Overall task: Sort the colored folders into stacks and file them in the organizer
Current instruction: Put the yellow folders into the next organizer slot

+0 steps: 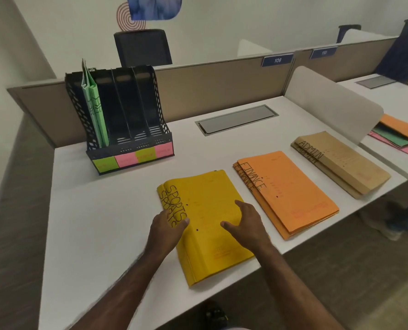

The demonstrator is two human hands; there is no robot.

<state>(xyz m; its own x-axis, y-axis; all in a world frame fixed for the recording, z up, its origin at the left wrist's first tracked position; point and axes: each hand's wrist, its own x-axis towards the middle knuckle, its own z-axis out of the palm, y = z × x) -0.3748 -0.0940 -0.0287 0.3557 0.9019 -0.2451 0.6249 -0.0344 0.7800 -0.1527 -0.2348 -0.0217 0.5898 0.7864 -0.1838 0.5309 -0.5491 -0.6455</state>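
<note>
Two yellow folders [207,225] lie stacked near the front edge of the white desk [98,210], each lettered SPORTS along the spine, the top one shifted slightly right of the lower; the left hand [167,228] rests at the spine edge, its thumb laid over the lettering and its fingers hidden beneath the hand, so whether it grips cannot be told; the right hand [247,223] lies on the cover, fingers spread and relaxed, holding nothing. Just to the right sits an orange stack [291,194] marked FINANCE, and beyond it, apart, a brown stack [341,160] marked ADMIN. At the back left stands a black mesh organizer [126,110] with upright slots; green folders [94,103] stand tilted in its leftmost slot; green and pink sticky labels [131,157] line its front lip. A grey cable hatch [236,119] sits in the desk behind the stacks; a rounded white divider [329,103] stands at the right, with mixed coloured folders [400,134] on the neighbouring desk past it.
</note>
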